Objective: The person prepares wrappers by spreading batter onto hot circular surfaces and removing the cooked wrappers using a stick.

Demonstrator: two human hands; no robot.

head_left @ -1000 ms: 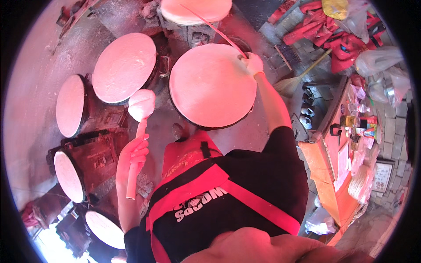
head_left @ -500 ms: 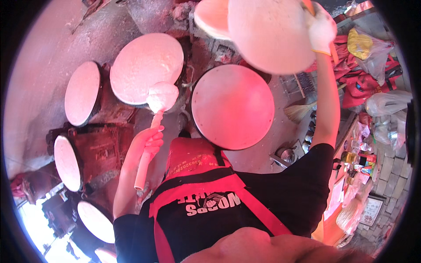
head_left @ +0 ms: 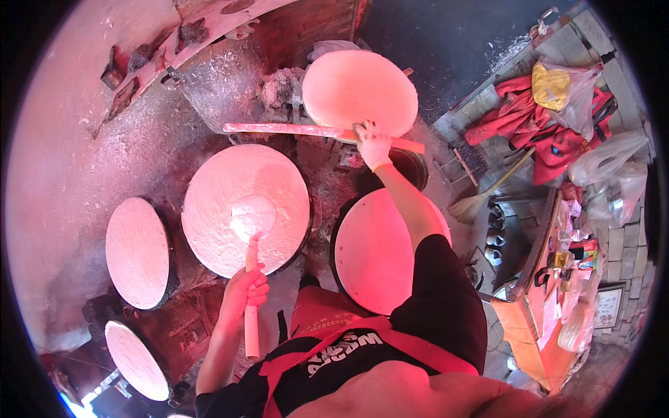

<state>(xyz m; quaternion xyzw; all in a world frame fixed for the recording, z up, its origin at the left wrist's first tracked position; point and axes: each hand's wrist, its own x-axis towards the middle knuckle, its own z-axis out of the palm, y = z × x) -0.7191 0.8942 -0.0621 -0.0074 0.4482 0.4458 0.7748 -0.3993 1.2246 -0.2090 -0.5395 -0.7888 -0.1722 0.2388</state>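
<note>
My left hand (head_left: 247,289) is closed round the straight handle of a round-headed ladle (head_left: 252,217). The ladle's pale head rests on or just over a round griddle (head_left: 209,188) coated with a pale, rough layer. My right hand (head_left: 373,145), in a white glove, is closed on a long flat stick (head_left: 289,129). The stick lies across the near edge of a large round flatbread (head_left: 359,90) on the far side. Below my right arm is a round griddle with a smooth surface (head_left: 366,258), partly hidden by that arm and sleeve.
More coated round griddles stand at left, one (head_left: 138,252) beside the middle griddle and another (head_left: 137,360) nearer me. A broom (head_left: 474,205) leans at right near red cloth (head_left: 516,115) and plastic bags (head_left: 610,160). An orange-sided table (head_left: 529,327) with packets stands at lower right.
The flatbread that hung from my right hand and stick now lies at the far side. My left hand's ladle has come to the middle of the coated griddle. The view has shifted.
</note>
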